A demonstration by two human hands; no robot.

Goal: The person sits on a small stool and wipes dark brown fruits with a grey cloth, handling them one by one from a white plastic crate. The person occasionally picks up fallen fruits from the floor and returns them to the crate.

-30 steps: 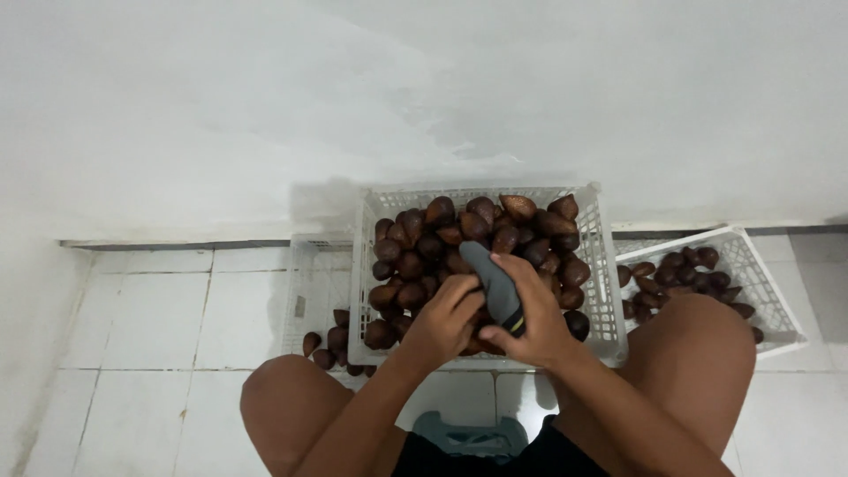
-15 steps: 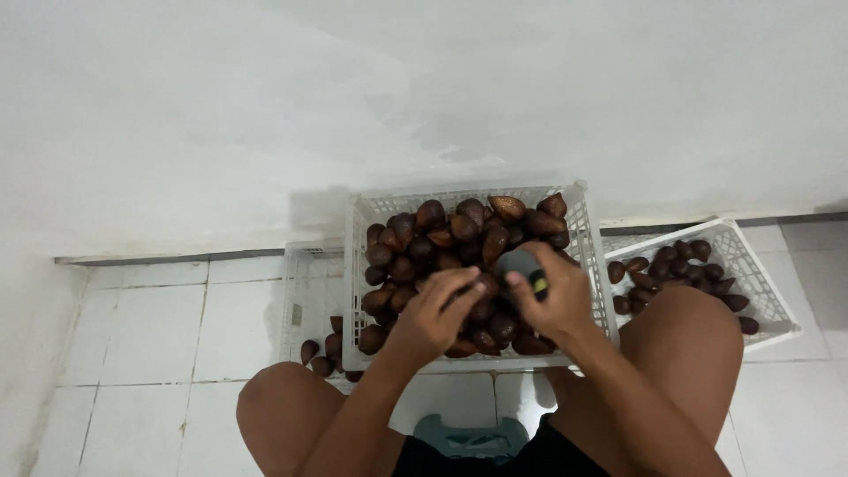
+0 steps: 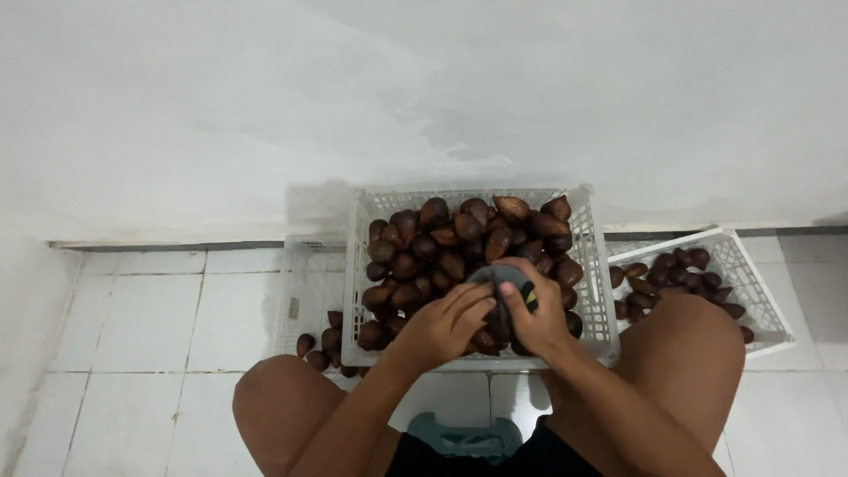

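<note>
The right hand (image 3: 539, 320) is closed around a dark grey tool (image 3: 500, 281) with a small green mark — its shape is partly hidden by the fingers, so I cannot tell what kind of tool it is. The left hand (image 3: 442, 325) lies just beside it at 9 o'clock, its fingers stretched toward the tool and touching the fruit under it; whether it grips one fruit I cannot tell. Both hands are over the near part of the middle white crate (image 3: 380, 208), which is full of brown scaly fruits (image 3: 433, 243). At 3 o'clock from it stands a second white crate (image 3: 751, 283), tilted, with fewer of the same fruits. At 9 o'clock a lower white crate (image 3: 305, 283) holds only some fruits at its near edge. The person's bare knees are at 6 o'clock, on a white tiled floor (image 3: 132, 318).
</note>
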